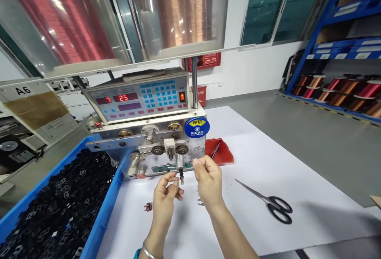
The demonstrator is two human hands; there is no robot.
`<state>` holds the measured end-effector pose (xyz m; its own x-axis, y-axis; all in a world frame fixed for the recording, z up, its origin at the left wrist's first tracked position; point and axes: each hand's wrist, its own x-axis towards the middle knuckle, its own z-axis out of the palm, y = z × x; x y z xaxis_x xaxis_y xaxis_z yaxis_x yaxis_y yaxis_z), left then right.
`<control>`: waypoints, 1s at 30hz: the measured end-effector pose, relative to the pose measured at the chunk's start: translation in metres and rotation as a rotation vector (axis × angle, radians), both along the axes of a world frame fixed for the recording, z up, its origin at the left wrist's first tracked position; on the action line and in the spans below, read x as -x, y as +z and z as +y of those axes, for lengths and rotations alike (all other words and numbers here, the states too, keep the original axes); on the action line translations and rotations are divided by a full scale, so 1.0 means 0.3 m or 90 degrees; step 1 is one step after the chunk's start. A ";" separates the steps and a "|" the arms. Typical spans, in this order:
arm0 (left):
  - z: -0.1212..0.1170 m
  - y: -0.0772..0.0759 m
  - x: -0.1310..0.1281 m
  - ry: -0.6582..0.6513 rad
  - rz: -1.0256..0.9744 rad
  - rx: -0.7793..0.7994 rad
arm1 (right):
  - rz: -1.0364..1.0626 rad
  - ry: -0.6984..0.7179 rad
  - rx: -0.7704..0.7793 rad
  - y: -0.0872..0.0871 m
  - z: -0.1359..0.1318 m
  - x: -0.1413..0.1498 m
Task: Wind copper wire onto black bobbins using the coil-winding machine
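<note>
Workshop shot from a coil-winding station: a blue rack of enamelled wire spools (336, 90) sits off to the right on the floor, and two big overhead wire reels, red (61, 14) and copper (181, 8), hang behind clear guards; the winding machine (139, 106) is lit up with red digits on its keypad panel and has a round blue status tag (197, 127) on its front; a blue crate (101, 211) of small black bobbins sits at the left edge of the white-topped bench (297, 179), and a small red tray (222, 151) and a pair of scissors (269, 205) are on the right; both forearms reach in from below with palms turned inward, the left hand (163, 201) and right hand (210, 181) held just in front of the machine's short metal spindle (181, 174), which sits between them; each grip is pinched with its fingertips close to the thumb, but I can't tell whether either is clamped on fine wire; working right up at the fingertips like that looks like the way to go for something this small; a tiny red-and-silver part (148, 207) lies on the bench just left of the hands.
</note>
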<state>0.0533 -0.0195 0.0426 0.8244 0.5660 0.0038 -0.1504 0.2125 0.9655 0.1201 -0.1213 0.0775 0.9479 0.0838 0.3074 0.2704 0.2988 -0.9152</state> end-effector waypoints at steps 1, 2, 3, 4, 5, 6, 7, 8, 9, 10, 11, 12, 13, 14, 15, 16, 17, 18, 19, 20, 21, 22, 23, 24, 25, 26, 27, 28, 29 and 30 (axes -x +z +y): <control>-0.001 0.000 -0.004 -0.003 0.005 -0.007 | 0.023 0.027 -0.005 -0.023 0.004 -0.005; -0.001 -0.001 -0.008 -0.003 0.008 -0.014 | 0.047 0.053 -0.005 -0.049 0.009 -0.006; 0.000 -0.001 -0.012 -0.004 0.013 -0.019 | 0.067 0.076 -0.002 -0.078 0.016 -0.002; 0.004 -0.001 -0.016 -0.008 0.018 -0.024 | 0.083 0.095 0.004 -0.107 0.024 0.006; 0.008 -0.002 -0.020 -0.016 0.023 -0.028 | 0.095 0.111 0.010 -0.135 0.035 0.016; 0.014 -0.003 -0.025 -0.028 0.028 -0.031 | 0.104 0.127 0.014 -0.161 0.048 0.028; 0.021 -0.004 -0.029 -0.043 0.031 -0.033 | 0.111 0.145 0.015 -0.183 0.062 0.040; 0.027 -0.005 -0.034 -0.059 0.031 -0.037 | 0.117 0.163 0.015 -0.200 0.077 0.050; 0.034 -0.005 -0.039 -0.070 0.029 -0.043 | 0.120 0.178 0.015 -0.212 0.090 0.056; 0.039 -0.006 -0.044 -0.077 0.025 -0.053 | 0.121 0.188 0.016 -0.220 0.101 0.058; 0.044 -0.005 -0.051 -0.080 0.020 -0.066 | 0.119 0.193 0.020 -0.223 0.108 0.056; 0.047 -0.005 -0.057 -0.079 0.014 -0.083 | 0.115 0.193 0.028 -0.222 0.109 0.051; 0.049 -0.005 -0.064 -0.074 0.010 -0.106 | 0.111 0.189 0.037 -0.217 0.104 0.044; 0.051 -0.006 -0.070 -0.065 0.008 -0.136 | 0.099 0.179 0.051 -0.209 0.094 0.036; 0.052 -0.008 -0.074 -0.054 0.008 -0.172 | 0.077 0.161 0.071 -0.199 0.080 0.028; 0.052 -0.011 -0.077 -0.041 0.013 -0.214 | 0.046 0.137 0.092 -0.187 0.064 0.021; 0.054 -0.015 -0.076 -0.027 0.021 -0.256 | 0.010 0.110 0.111 -0.175 0.047 0.015; 0.057 -0.017 -0.071 -0.016 0.031 -0.295 | -0.032 0.088 0.123 -0.163 0.032 0.010; 0.062 -0.017 -0.061 -0.010 0.041 -0.330 | -0.076 0.075 0.129 -0.153 0.020 0.004; 0.070 -0.013 -0.049 -0.008 0.050 -0.361 | -0.120 0.071 0.129 -0.144 0.012 -0.001; 0.082 -0.003 -0.034 -0.001 0.055 -0.391 | -0.159 0.074 0.127 -0.137 0.007 -0.006; 0.097 0.014 -0.019 0.014 0.054 -0.427 | -0.198 0.078 0.128 -0.132 0.006 -0.012; 0.115 0.038 -0.009 0.032 0.047 -0.469 | -0.231 0.079 0.134 -0.129 0.007 -0.017; 0.134 0.067 -0.004 0.052 0.034 -0.512 | -0.256 0.076 0.141 -0.128 0.010 -0.022; 0.154 0.100 -0.009 0.072 0.018 -0.547 | -0.270 0.070 0.147 -0.129 0.013 -0.027; 0.172 0.132 -0.023 0.087 0.002 -0.567 | -0.276 0.067 0.149 -0.131 0.016 -0.030; 0.186 0.159 -0.046 0.090 -0.008 -0.568 | -0.276 0.066 0.147 -0.135 0.019 -0.032; 0.195 0.179 -0.076 0.083 -0.010 -0.544 | -0.276 0.066 0.143 -0.138 0.021 -0.034; 0.198 0.189 -0.108 0.068 -0.006 -0.493 | -0.275 0.066 0.137 -0.141 0.022 -0.034; 0.195 0.187 -0.138 0.046 0.001 -0.427 | -0.275 0.066 0.131 -0.143 0.022 -0.034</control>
